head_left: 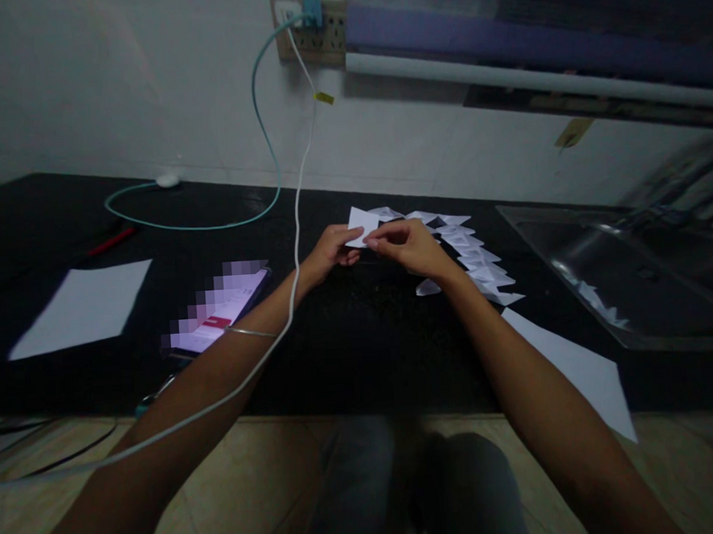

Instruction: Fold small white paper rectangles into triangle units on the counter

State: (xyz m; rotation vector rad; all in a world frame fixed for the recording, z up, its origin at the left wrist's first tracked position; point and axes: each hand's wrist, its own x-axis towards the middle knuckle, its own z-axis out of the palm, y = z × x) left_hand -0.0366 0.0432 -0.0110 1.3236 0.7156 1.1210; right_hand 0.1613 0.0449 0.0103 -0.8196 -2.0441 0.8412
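A small white piece of paper [362, 220] is held up over the dark counter, between my two hands. My left hand [333, 248] grips its left side, thumb on top and fingers curled beneath. With thumb and forefinger, my right hand [409, 246] pinches the paper's lower right part. Behind and to the right of my right hand lie several folded white paper pieces [477, 260] in rows. One more folded piece [429, 287] sits just below my right wrist.
White paper sheets lie at the left [86, 304] and under my right forearm [571, 363]. A lit phone [220, 311] rests near my left forearm. A white cable [297, 238] hangs across that arm from the wall socket [311, 32]. At the right is a metal sink [635, 274].
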